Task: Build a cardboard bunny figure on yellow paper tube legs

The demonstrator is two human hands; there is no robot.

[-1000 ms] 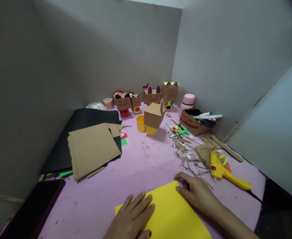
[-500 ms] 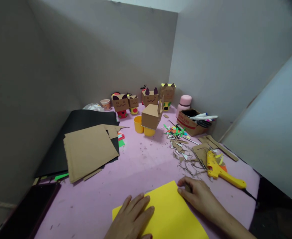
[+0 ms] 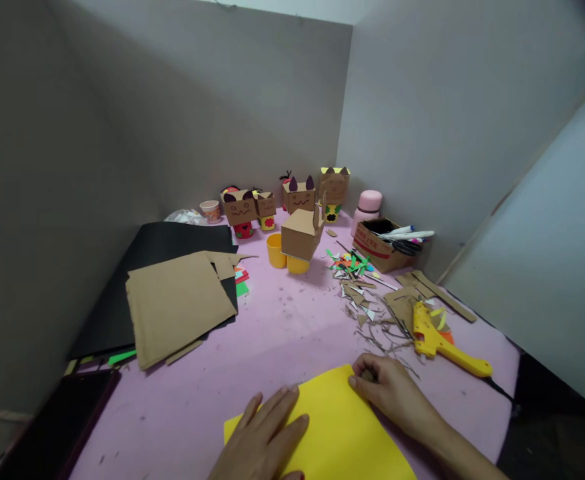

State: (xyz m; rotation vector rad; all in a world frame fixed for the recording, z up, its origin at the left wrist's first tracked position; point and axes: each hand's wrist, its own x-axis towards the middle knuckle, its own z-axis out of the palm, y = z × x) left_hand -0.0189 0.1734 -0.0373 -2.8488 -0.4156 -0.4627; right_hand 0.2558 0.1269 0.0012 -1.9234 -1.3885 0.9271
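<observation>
A bright yellow sheet of paper (image 3: 340, 423) lies on the pink tabletop at the bottom of the view. Flat across its left part rests my left hand (image 3: 267, 433), fingers stretched out and slightly spread. At the sheet's upper right corner, my right hand (image 3: 385, 387) curls with thumb and forefinger pinching the edge. The sheet's lower part runs out of the frame. Farther off, a cardboard box head (image 3: 301, 235) with an upright ear sits on a yellow cup (image 3: 298, 265), beside another yellow cup (image 3: 275, 251).
Brown cardboard sheets (image 3: 180, 303) lie over black sheets (image 3: 122, 287) on the left, near a dark phone (image 3: 57, 420). To the right are paper scraps (image 3: 360, 293), a yellow glue gun (image 3: 445, 347) and a box of pens (image 3: 385, 247). Cardboard cat figures (image 3: 240, 210) line the back.
My right thumb and forefinger have shifted slightly left and closed onto the sheet's corner. My left hand stays flat in place. The view has shifted a little.
</observation>
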